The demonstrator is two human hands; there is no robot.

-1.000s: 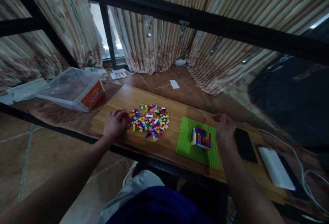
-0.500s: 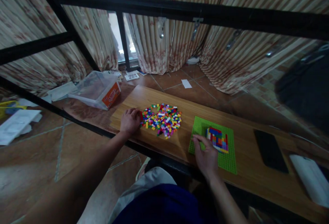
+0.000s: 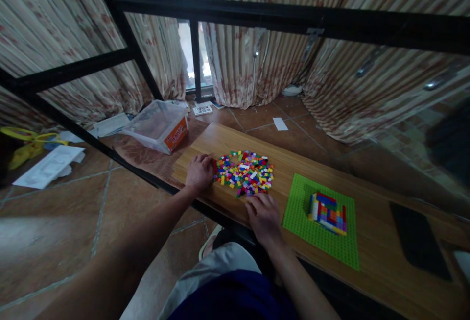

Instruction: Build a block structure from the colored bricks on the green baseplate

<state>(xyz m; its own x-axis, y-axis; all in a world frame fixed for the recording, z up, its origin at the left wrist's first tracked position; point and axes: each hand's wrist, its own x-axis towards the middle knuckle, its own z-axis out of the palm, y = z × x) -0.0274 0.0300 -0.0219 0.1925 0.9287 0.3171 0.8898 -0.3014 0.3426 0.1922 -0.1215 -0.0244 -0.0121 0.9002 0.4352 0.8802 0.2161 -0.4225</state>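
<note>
A loose pile of small, mixed-colour toy building bricks (image 3: pixel 244 170) lies on the wooden tabletop. At its left edge rests my left hand (image 3: pixel 200 173), fingers curled together; red bricks show right at the fingertips, but whether any is gripped is hidden. My right hand (image 3: pixel 263 214) reaches to the near edge of the pile with its fingers apart and pointing down at the bricks. Right of it lies a green studded baseplate (image 3: pixel 301 222). On that plate stands a low, multicoloured brick build (image 3: pixel 328 212), with neither hand touching it.
A clear plastic box (image 3: pixel 150 126) with an orange label stands beyond the wooden tabletop's (image 3: pixel 216 136) left end. A dark flat slab (image 3: pixel 420 239) lies right of the baseplate. Black metal bars (image 3: pixel 253 13) cross in front of the curtains (image 3: pixel 242 70). Papers lie on the tiled floor.
My right hand has moved left from the brick build on the baseplate to the near edge of the pile. My left hand stays by the pile. The view has shifted slightly.
</note>
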